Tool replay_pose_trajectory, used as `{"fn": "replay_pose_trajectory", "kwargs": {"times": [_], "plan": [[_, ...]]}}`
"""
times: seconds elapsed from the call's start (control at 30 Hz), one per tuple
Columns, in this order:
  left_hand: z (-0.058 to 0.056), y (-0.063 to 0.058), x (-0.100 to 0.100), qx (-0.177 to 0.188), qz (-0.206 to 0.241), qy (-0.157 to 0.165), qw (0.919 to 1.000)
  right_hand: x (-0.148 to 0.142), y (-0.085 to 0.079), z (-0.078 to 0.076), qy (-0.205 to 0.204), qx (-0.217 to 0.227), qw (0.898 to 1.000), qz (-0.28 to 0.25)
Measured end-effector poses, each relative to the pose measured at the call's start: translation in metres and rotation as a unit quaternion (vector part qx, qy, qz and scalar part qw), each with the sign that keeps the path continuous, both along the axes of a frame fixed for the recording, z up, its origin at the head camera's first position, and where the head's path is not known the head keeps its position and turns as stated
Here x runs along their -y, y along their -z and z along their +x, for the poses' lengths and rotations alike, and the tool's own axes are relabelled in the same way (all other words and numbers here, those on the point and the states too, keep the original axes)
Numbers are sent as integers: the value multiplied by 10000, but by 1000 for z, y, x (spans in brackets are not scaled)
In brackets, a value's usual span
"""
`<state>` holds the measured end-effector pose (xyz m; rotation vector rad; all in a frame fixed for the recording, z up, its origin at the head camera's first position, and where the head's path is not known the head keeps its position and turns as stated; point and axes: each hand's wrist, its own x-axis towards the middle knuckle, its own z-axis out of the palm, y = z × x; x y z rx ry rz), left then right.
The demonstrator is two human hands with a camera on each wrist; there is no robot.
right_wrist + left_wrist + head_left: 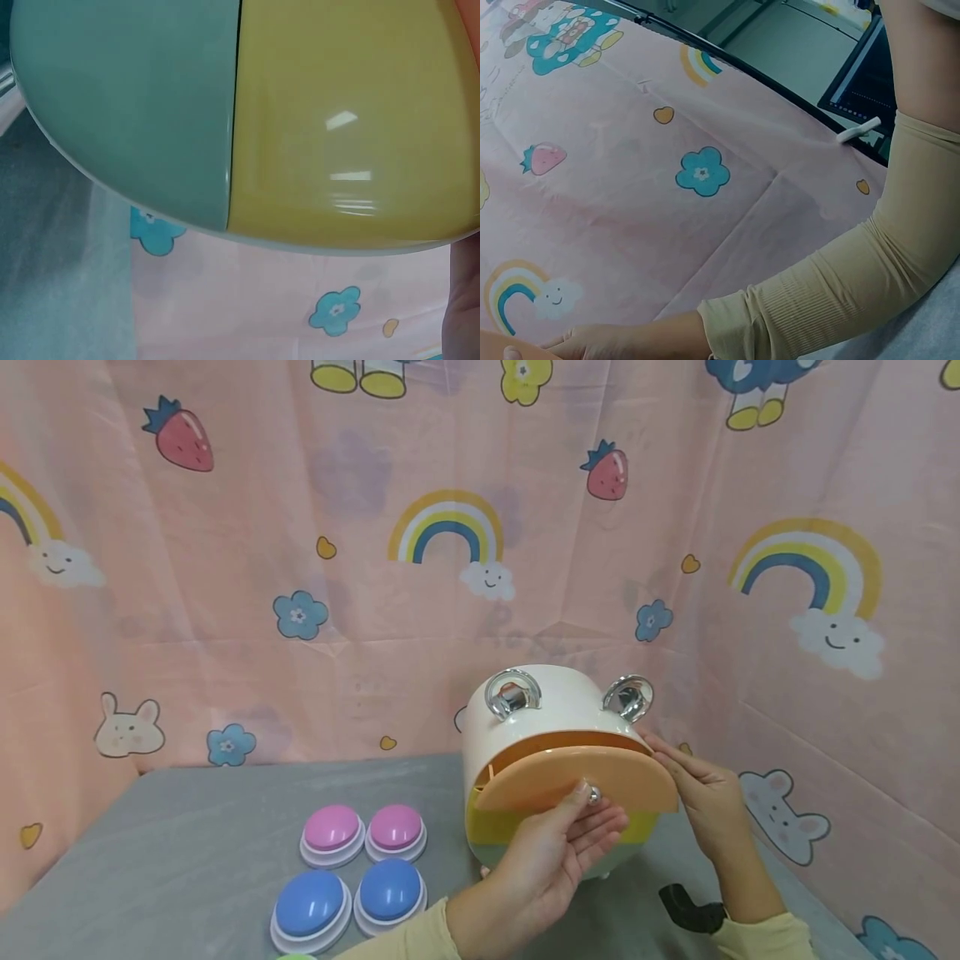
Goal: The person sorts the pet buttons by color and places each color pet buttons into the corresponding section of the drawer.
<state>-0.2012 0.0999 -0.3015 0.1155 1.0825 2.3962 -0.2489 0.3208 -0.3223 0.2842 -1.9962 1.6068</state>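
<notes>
A white rounded storage box [558,689] with two chrome rings [628,697] on top stands on the grey table. Its orange drawer [525,781] sticks partly out, and a gap shows above its front. My left hand [536,868], palm turned up, pinches the drawer's silver knob [595,794] at thumb and forefinger. Against the box's right side, my right hand [701,793] lies with fairly straight fingers touching it near the orange front. Below are a yellow drawer [352,127] and a green drawer [127,97], both flush in the right wrist view.
Left of the box stand pink push buttons [332,828] and blue push buttons [309,903] on white bases, with a green edge below them. A black curved object [690,910] is by the right wrist. A patterned pink curtain [450,635] hangs behind the table [165,852].
</notes>
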Motion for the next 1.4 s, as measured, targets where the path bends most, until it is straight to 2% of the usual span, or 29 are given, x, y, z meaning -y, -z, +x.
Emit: {"fn": "replay_pose_trajectory", "kwargs": {"times": [0.37,0.6,0.97,1.17,1.4], "plan": [[6,1,1,59,-4,150,9999,-1,0,3,-29,198,9998,-10],[11,2,2,-88,37,228,9997,-1,-3,3,191,390,9989,165],[17,3,3,-194,93,298,9993,-1,-5,2,18,460,9989,14],[20,4,5,-248,144,402,9988,0,-5,2,-249,425,9985,-254],[24,5,4,-126,182,433,9988,0,-4,3,-348,501,9971,-459]]}}
